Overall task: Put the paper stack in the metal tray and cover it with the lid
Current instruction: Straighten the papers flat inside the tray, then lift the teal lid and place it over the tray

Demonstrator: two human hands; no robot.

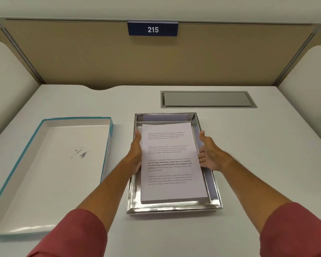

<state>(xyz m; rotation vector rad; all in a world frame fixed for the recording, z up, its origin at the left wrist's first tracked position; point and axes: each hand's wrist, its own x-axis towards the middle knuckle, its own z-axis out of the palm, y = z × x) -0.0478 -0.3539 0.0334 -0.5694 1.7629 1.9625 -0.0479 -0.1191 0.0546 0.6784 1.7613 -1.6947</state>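
Note:
A white paper stack (170,162) printed with paragraphs of text sits inside the shiny metal tray (172,207) at the middle of the desk. My left hand (136,151) grips the stack's left edge, fingers tucked beneath it. My right hand (208,154) holds the right edge, thumb up and fingers under the sheets. The far end of the stack looks slightly raised off the tray floor. The lid (50,175), white inside with a teal outer rim, lies upside down on the desk to the left of the tray.
A grey metal cable hatch (208,99) is set flush in the white desk behind the tray. A tan partition with a blue "215" sign (153,29) closes the back. White side panels stand at left and right.

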